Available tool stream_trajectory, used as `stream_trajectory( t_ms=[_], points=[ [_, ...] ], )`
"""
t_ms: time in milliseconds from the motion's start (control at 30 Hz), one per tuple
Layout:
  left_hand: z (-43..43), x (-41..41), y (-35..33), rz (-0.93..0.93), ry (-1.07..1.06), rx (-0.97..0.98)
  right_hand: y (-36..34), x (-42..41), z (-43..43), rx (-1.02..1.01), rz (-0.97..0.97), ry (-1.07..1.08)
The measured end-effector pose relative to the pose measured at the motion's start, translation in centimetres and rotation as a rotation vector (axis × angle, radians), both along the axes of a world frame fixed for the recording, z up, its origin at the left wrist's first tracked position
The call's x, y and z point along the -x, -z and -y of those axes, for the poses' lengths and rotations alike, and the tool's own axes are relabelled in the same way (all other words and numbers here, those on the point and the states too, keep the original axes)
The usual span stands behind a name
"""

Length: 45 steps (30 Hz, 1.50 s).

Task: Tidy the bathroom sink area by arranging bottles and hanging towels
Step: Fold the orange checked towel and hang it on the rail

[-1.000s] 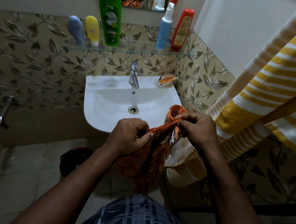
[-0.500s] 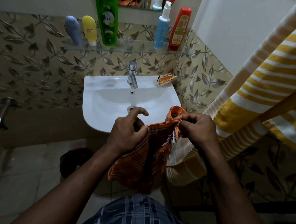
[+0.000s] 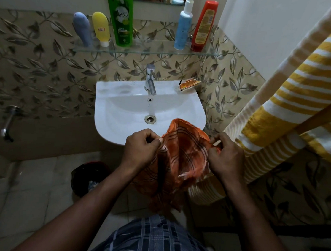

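**Orange checked towel held up in both hands at the front of a bathroom sink**

A view is given from above, looking down over two bare forearms. An orange checked towel (image 3: 184,151) is held between the hands, just in front of the white sink (image 3: 110,122), with its upper fold raised over the basin's front rim. One top edge is pinched by the left hand (image 3: 142,147), thumb pressed against curled fingers. The opposite edge is gripped by the right hand (image 3: 226,158), whose fingers are closed round the cloth. The rest of the towel is left hanging, bunched, below the hands.

A chrome tap (image 3: 150,79) is fixed at the back of the sink, and an orange soap packet (image 3: 189,84) is seen on its rear right corner. Above, on a glass shelf (image 3: 146,51), five containers are lined up: a blue-grey tube (image 3: 82,28) and a yellow tube (image 3: 101,27) just beside each other, a tall green bottle (image 3: 121,16), then, well apart, a blue spray bottle (image 3: 184,25) and a red bottle (image 3: 203,25).

A yellow-and-white striped towel (image 3: 298,90) is draped at the right. A dark bin (image 3: 88,177) is seen on the floor under the sink.
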<state>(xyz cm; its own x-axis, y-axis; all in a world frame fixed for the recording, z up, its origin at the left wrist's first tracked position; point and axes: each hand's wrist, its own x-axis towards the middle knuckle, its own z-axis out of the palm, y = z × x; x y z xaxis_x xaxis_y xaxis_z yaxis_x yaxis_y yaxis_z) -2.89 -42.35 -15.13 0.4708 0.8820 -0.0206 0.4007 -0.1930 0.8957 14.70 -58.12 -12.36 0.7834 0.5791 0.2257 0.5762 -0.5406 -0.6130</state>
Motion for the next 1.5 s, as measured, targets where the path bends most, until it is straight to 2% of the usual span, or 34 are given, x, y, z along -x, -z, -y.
stream_trajectory(
  t_ms=[167,233,300,467,600,700,800,900,1033,1133,1200,1367,1500],
  points=[
    [1.1,-0.3,-0.8,-0.01,0.282,-0.124,0.0,3.3,-1.1,-0.163,-0.097,-0.36],
    [1.5,-0.4,-1.1,-0.009,0.404,-0.238,-0.3,3.7,-1.7,-0.085,-0.111,-0.502],
    [1.4,-0.2,-1.1,-0.022,0.46,-0.318,-0.7,3.2,-2.1,0.026,-0.112,-0.542],
    [1.7,0.3,-0.6,-0.016,0.423,-0.387,-0.9,2.6,-2.3,0.231,-0.202,-0.595],
    [2.2,0.6,-0.5,0.008,0.364,-0.339,-0.2,3.3,-2.2,0.149,-0.27,-0.442],
    [2.3,1.2,0.2,0.084,0.295,-0.126,-0.1,3.7,-2.2,0.039,-0.317,-0.341],
    [2.5,2.1,2.0,0.061,0.385,0.069,-0.4,3.7,-2.1,-0.079,-0.355,-0.246],
    [3.2,3.1,3.8,0.018,0.425,0.107,-0.5,3.0,-1.8,-0.149,-0.421,-0.157],
    [3.2,3.6,4.4,0.045,0.298,-0.014,-0.9,2.4,-1.3,-0.219,-0.459,-0.074],
    [3.3,3.3,4.3,-0.007,0.37,-0.174,-1.5,2.4,-1.2,-0.267,-0.481,-0.036],
    [3.6,3.1,4.3,-0.028,0.436,-0.175,-1.8,2.5,-1.4,-0.29,-0.494,-0.036],
    [5.0,1.0,3.2,-0.242,0.534,-0.332,-2.4,2.7,-1.6,-0.317,-0.523,-0.047],
    [4.0,0.0,2.2,-0.097,0.429,-0.336,-3.2,2.5,-1.1,-0.316,-0.524,-0.082]
  ],
)
